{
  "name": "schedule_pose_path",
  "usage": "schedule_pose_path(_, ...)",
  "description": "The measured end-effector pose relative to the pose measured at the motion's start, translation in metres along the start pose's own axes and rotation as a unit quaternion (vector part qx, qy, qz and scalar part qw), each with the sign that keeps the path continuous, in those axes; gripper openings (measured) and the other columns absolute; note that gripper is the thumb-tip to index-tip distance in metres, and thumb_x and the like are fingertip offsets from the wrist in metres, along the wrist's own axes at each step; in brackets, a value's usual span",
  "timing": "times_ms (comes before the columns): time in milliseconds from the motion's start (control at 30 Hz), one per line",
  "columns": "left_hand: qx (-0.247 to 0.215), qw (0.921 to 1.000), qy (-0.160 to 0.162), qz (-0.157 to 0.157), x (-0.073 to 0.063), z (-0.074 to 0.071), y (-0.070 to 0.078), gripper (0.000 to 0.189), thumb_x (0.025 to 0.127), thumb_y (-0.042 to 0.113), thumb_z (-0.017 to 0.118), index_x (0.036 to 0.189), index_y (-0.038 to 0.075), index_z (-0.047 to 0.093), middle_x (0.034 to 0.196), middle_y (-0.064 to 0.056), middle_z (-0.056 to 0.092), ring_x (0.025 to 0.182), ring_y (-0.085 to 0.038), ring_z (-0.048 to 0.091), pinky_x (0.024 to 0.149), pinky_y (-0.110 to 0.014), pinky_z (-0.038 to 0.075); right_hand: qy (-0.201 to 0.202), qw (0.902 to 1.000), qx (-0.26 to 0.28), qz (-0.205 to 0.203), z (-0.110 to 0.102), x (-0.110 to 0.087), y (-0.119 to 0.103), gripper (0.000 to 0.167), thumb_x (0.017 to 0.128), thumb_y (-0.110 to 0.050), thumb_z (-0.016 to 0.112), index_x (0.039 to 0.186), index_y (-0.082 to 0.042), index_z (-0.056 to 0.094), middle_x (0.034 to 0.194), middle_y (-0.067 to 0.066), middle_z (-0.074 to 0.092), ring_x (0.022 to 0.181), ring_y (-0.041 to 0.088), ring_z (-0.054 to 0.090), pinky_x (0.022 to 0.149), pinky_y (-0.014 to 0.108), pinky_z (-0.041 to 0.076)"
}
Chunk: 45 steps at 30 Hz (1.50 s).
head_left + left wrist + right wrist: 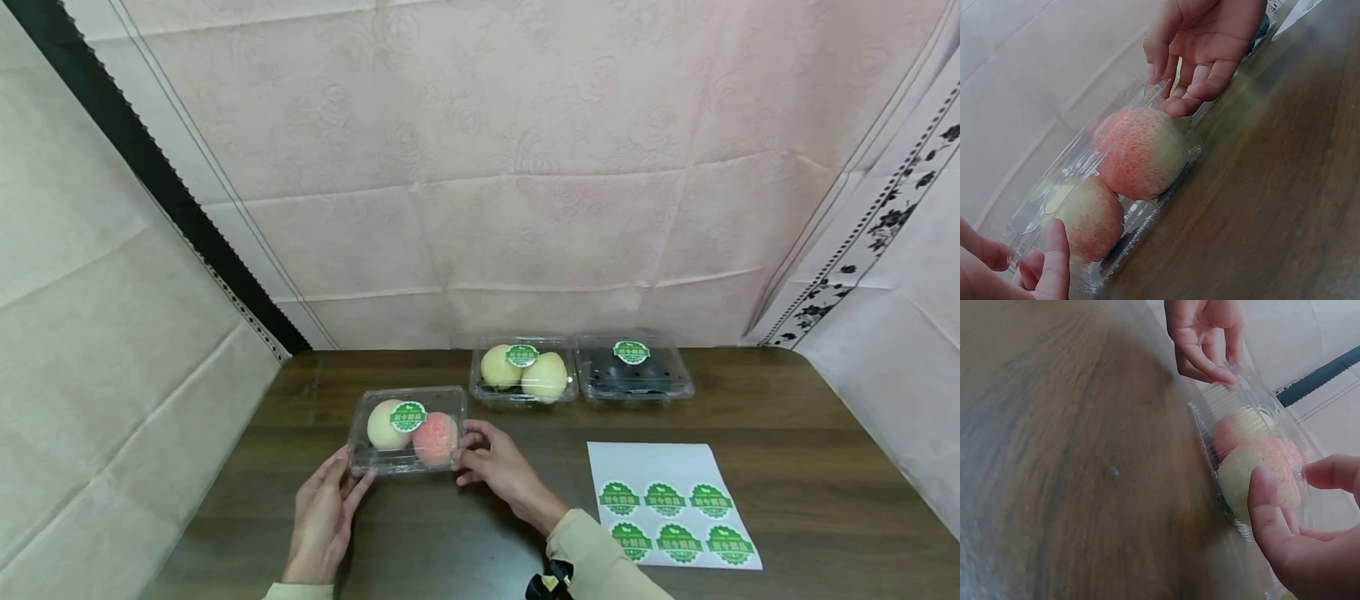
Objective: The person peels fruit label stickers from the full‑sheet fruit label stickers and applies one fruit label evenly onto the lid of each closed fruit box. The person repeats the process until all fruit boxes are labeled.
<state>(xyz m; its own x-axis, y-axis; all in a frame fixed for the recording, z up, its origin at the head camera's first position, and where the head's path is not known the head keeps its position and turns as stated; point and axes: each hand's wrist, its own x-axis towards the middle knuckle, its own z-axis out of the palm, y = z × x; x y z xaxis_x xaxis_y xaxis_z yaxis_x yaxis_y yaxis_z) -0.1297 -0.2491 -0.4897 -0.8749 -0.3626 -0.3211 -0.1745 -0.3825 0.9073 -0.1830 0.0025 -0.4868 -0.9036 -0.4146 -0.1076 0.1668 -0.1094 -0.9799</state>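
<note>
A clear plastic fruit box is held between both hands over the near-left part of the table. Inside lie two round fruits like peaches, one pale and one pinkish red. A green-and-white sticker is on its lid. My left hand grips the near left corner, thumb along the front side. At the right end, my right hand pinches the box with thumb and fingers. In the left wrist view, both fruits show through the box's side, pale green blushed with red.
Behind stand two more lidded clear boxes with green stickers, one holding pale fruits, the other dark contents. A white sheet of several green stickers lies at the right. Pale cloth hangs behind the brown wooden table.
</note>
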Motion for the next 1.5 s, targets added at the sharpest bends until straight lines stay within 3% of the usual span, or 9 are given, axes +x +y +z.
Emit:
schedule_pose_path(233, -0.034, 0.9994, 0.004, -0.003, 0.005, 0.003, 0.000, 0.040, 0.114, 0.020, 0.044, 0.149, 0.000, 0.043, 0.106, -0.001, 0.051, 0.095, -0.005, 0.057, 0.102, -0.024, 0.054, 0.023, 0.9996, 0.018, 0.006, 0.002, 0.005, 0.002, 0.055, 0.099, 0.001, 0.066, 0.148, 0.008, 0.042, 0.107, 0.012, 0.058, 0.080, 0.018, 0.064, 0.071, 0.032, 0.063)
schedule_pose_path(400, -0.028, 0.9996, -0.004, 0.000, 0.009, 0.005, 0.001, 0.041, 0.112, 0.013, 0.045, 0.150, -0.001, 0.042, 0.113, -0.004, 0.049, 0.100, -0.008, 0.056, 0.104, -0.025, 0.054, 0.043, 0.9990, 0.007, 0.010, 0.004, 0.006, 0.004, 0.039, 0.103, -0.008, 0.067, 0.134, 0.007, 0.051, 0.101, 0.016, 0.066, 0.074, 0.016, 0.064, 0.068, 0.032, 0.062)
schedule_pose_path(567, -0.017, 0.9998, -0.003, 0.010, 0.012, 0.006, 0.002, 0.035, 0.112, 0.012, 0.048, 0.144, -0.002, 0.047, 0.105, -0.002, 0.054, 0.095, -0.007, 0.059, 0.102, -0.026, 0.055, 0.051, 0.9987, 0.007, 0.003, 0.008, 0.008, 0.005, 0.030, 0.105, -0.011, 0.065, 0.126, 0.007, 0.054, 0.098, 0.018, 0.069, 0.071, 0.015, 0.064, 0.068, 0.031, 0.062)
schedule_pose_path(733, -0.014, 0.9998, -0.004, 0.012, 0.014, 0.006, 0.003, 0.035, 0.111, 0.011, 0.049, 0.144, -0.003, 0.047, 0.100, 0.000, 0.057, 0.092, -0.006, 0.061, 0.101, -0.026, 0.055, 0.062, 0.9980, 0.010, 0.003, 0.013, 0.009, 0.004, 0.029, 0.106, -0.009, 0.062, 0.128, 0.006, 0.051, 0.099, 0.020, 0.069, 0.073, 0.016, 0.064, 0.069, 0.032, 0.063)
schedule_pose_path(1000, -0.005, 0.9999, 0.013, 0.008, 0.019, 0.010, 0.004, 0.043, 0.112, 0.015, 0.051, 0.150, -0.003, 0.044, 0.106, -0.001, 0.057, 0.096, -0.007, 0.062, 0.101, -0.026, 0.055, 0.077, 0.9969, 0.017, 0.001, 0.017, 0.014, 0.002, 0.031, 0.104, -0.003, 0.058, 0.131, 0.006, 0.046, 0.095, 0.017, 0.067, 0.073, 0.016, 0.064, 0.069, 0.032, 0.062)
schedule_pose_path(1333, -0.027, 0.9996, 0.004, 0.005, 0.028, 0.014, 0.006, 0.035, 0.112, 0.017, 0.051, 0.143, 0.002, 0.048, 0.113, -0.002, 0.055, 0.104, -0.010, 0.060, 0.104, -0.026, 0.054, 0.075, 0.9961, 0.047, 0.003, 0.019, 0.018, 0.000, 0.041, 0.103, 0.001, 0.058, 0.140, 0.007, 0.043, 0.113, 0.028, 0.065, 0.080, 0.017, 0.068, 0.073, 0.031, 0.063)
schedule_pose_path(1500, -0.037, 0.9993, -0.002, 0.003, 0.034, 0.016, 0.008, 0.046, 0.113, 0.015, 0.047, 0.155, 0.000, 0.040, 0.127, -0.006, 0.048, 0.112, -0.013, 0.056, 0.106, -0.025, 0.052, 0.083, 0.9951, 0.054, -0.002, 0.020, 0.024, 0.002, 0.041, 0.104, 0.000, 0.058, 0.142, 0.006, 0.044, 0.117, 0.028, 0.065, 0.083, 0.018, 0.070, 0.074, 0.032, 0.063)
